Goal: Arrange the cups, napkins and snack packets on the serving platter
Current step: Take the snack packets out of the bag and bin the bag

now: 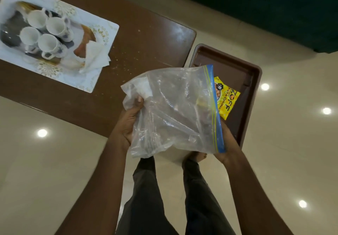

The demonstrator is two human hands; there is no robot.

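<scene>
My left hand (pixel 130 117) pinches the zip bag (pixel 173 110) corner; right hand (pixel 224 143), at 4 o'clock, grips its seal; risk: slack plastic slips, contents miss the brown tray (pixel 237 66).

cups (pixel 43 31) on platter (pixel 11 39), left | packet (pixel 226 101) in tray (pixel 254 75), right

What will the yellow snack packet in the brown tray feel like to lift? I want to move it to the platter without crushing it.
The yellow snack packet is a small film pouch lying flat in the brown tray, so probably light and floppy. Its glossy surface may be slippery; a gentle pinch at an edge should do.
</scene>
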